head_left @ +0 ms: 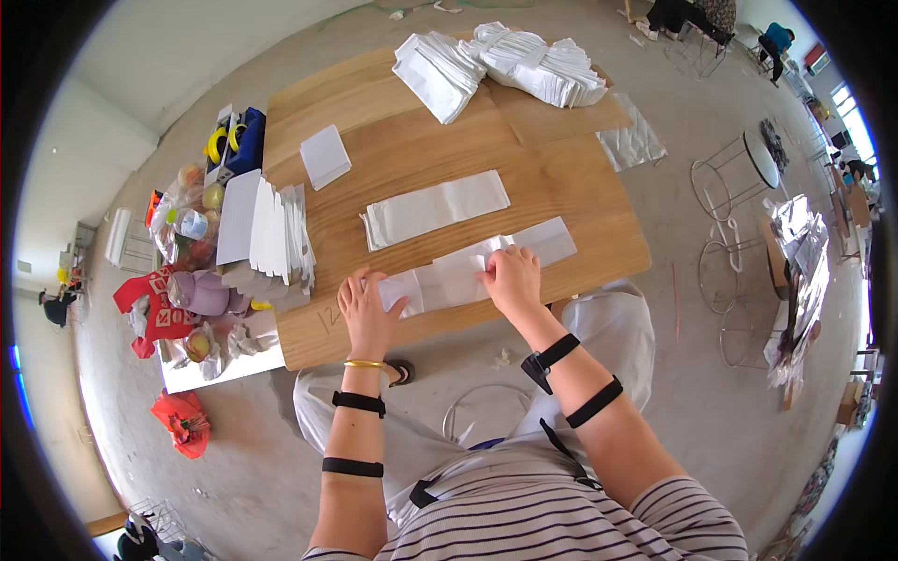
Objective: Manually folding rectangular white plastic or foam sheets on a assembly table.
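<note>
A long white paper piece (449, 281), made of overlapping layers, lies along the near side of the wooden table (412, 145). Over its left end, my left hand (368, 307) rests with the thumb spread away from the fingers. My right hand (513, 278) is closed on a folded edge near the paper's middle; its fingertips are partly hidden. Just beyond both hands lies a flat stack of long white paper pieces (435, 208). Farther back at the left is a small white card stack (325, 156).
Bundles of white paper (538, 67) sit at the table's far edge. To the left stand a fanned paper stack (271, 229), a blue holder with yellow tape rolls (248, 140), a lilac cup-like item (201, 293) and a red bag (154, 309). Stools (739, 178) stand at the right.
</note>
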Demonstrator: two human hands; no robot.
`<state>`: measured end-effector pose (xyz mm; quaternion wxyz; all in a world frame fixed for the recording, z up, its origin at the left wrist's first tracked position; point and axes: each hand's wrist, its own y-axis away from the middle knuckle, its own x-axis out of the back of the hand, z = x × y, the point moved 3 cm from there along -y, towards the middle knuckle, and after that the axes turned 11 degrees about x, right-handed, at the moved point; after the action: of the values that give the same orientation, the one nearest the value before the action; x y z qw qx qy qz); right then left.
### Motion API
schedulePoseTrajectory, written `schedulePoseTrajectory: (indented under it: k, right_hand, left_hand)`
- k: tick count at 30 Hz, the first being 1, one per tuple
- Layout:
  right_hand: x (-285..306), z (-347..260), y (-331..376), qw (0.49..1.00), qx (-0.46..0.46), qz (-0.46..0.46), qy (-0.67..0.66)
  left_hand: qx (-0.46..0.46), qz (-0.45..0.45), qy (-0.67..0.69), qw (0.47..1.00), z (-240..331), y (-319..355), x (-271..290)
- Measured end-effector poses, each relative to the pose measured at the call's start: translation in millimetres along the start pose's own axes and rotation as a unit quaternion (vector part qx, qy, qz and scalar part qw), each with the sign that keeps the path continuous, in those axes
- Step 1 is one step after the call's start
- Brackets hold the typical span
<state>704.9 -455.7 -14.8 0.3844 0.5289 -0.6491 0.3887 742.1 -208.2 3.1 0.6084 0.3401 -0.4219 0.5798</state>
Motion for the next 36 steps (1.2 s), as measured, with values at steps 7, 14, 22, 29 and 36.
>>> schedulePoseTrajectory:
  k: [7, 14, 22, 29, 36]
  right_hand:
    - [9.2, -4.9, -1.2, 0.996, 0.039, 0.046, -0.069]
    - [13.0, 15.9, -14.4, 0.987, 0.018, 0.061, -0.145]
    - [18.3, 30.0, -20.6, 0.982, -0.034, 0.039, -0.182]
    - [10.5, 38.7, -19.4, 0.985, -0.034, 0.048, -0.161]
    - [4.2, 38.1, -19.2, 0.989, -0.012, 0.049, -0.142]
  left_hand:
    - [-0.021, -0.030, 0.001, 0.999, -9.7, -8.8, 7.9]
    - [-0.006, -0.020, 0.039, 0.999, -9.4, -13.6, 7.3]
    - [0.014, -0.038, 0.053, 0.998, -26.0, -23.4, 8.8]
    - [0.072, -0.061, 0.029, 0.995, -28.3, -16.9, 7.1]
    - [0.115, -0.055, 0.077, 0.989, -37.7, -14.1, 2.8]
